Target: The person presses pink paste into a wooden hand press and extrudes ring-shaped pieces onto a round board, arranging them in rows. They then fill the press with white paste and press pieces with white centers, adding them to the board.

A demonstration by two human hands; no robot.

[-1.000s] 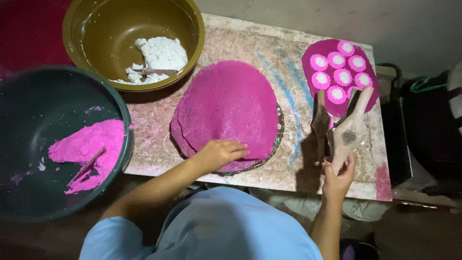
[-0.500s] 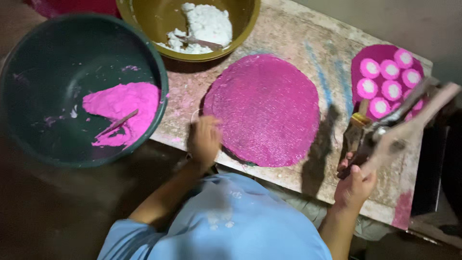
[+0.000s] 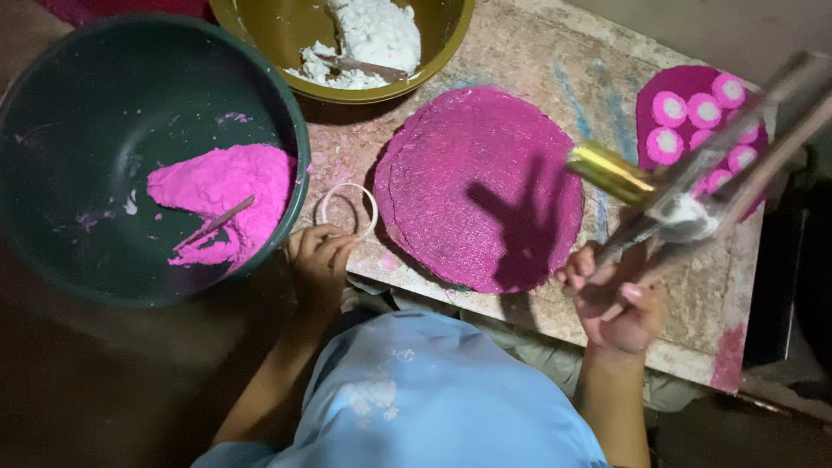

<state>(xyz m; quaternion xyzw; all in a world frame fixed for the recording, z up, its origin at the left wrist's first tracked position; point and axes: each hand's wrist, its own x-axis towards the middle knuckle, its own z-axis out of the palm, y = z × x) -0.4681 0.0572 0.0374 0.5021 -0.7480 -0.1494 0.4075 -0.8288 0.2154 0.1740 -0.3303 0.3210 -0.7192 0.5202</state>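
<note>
A flat round sheet of pink dough lies on the worn table. My left hand rests at the table's near edge, its fingers on a thin white ring lying between the sheet and a dark green bowl. My right hand is raised at the right, gripping a bundle of tools: sticks, a clear rod and a brass-coloured cylinder with white paste near its tip. They hang above the sheet's right edge and cast a shadow on it.
The green bowl holds a lump of pink dough with a stick in it. An olive bowl at the back holds white dough and a stick. At the far right several pink discs with white centres sit on a pink mat.
My left hand has left the pink sheet and moved left to the white ring by the green bowl. My right hand has lifted the tool bundle higher. The camera has shifted left and closer.
</note>
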